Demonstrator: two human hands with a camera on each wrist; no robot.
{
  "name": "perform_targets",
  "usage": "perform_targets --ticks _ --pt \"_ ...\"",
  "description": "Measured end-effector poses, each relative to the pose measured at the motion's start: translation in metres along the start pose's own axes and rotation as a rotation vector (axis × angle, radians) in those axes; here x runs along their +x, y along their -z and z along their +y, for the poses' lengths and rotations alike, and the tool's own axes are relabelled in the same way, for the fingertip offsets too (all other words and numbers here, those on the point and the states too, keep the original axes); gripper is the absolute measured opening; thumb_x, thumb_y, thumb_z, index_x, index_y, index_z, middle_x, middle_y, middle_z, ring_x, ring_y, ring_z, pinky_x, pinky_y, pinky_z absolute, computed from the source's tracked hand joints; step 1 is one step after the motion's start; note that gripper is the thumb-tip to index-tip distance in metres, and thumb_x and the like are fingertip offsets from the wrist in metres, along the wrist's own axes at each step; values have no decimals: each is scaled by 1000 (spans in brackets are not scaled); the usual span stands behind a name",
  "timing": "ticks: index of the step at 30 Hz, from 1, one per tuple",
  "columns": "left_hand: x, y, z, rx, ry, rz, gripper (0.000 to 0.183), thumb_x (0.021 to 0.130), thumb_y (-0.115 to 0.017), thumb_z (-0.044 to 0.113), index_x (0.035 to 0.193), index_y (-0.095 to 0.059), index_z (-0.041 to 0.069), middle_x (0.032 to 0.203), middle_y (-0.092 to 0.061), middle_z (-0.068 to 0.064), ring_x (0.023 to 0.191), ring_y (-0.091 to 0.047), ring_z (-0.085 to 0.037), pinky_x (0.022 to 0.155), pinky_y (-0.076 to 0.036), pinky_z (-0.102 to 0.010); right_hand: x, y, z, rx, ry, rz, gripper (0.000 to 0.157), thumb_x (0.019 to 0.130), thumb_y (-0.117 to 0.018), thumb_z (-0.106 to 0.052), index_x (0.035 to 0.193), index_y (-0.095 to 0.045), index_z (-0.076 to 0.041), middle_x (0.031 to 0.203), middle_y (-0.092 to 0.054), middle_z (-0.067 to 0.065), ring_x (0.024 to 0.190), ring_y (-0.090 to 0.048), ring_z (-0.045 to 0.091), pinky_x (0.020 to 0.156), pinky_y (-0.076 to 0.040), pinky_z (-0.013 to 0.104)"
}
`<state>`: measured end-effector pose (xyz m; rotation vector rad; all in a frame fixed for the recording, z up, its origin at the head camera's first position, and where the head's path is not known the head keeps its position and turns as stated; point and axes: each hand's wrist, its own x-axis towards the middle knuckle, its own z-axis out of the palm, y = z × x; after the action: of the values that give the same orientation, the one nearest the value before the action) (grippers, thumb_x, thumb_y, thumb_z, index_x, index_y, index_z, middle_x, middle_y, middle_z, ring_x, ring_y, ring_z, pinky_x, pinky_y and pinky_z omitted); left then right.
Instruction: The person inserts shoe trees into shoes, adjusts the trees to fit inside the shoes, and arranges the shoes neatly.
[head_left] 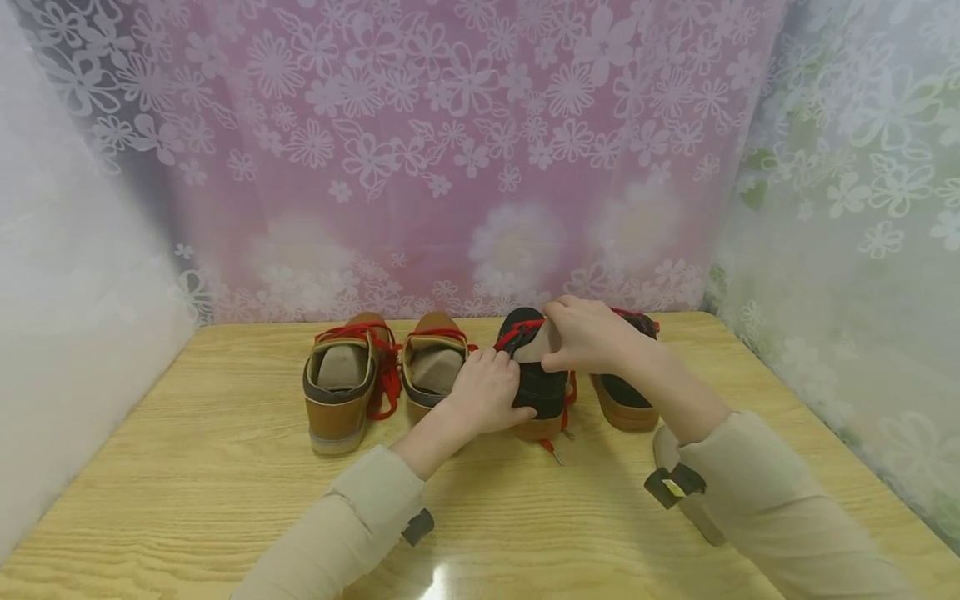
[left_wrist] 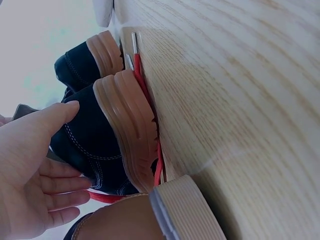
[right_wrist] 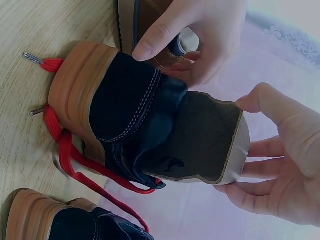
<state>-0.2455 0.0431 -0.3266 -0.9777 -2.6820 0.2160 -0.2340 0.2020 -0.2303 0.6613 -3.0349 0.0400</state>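
A black shoe (head_left: 542,392) with red laces and a tan sole stands on the table, its heel facing me. My left hand (head_left: 483,392) holds it at the left side, the thumb (left_wrist: 67,111) against its heel. Between thumb and fingers, my right hand (right_wrist: 280,160) pinches the end of an insole (right_wrist: 205,137), beige on one face and dark on the other. That insole sticks up out of the shoe's opening; its far end is hidden inside. In the head view, a second insole (head_left: 708,525) lies on the table, partly covered by the right sleeve and wrist strap.
Two brown shoes (head_left: 333,421) with red laces stand to the left, grey-beige material (head_left: 342,367) showing inside. Another black shoe (head_left: 628,404) is on the right, behind my right forearm. Flowered curtains (head_left: 450,167) border the wooden table (head_left: 187,500) at the back and sides.
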Motion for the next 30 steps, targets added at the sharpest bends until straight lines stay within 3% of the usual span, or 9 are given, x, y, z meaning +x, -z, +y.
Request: perform_targets --ticks 30 --pt "-2 0 -1 -14 -16 2 61 78 -58 64 97 -62 5 94 -57 -7 87 -52 -22 78 -41 -34 15 -13 8 18 -41 -11 66 78 -67 -32 128 -48 6 124 -51 23 110 -50 39 91 -40 51"
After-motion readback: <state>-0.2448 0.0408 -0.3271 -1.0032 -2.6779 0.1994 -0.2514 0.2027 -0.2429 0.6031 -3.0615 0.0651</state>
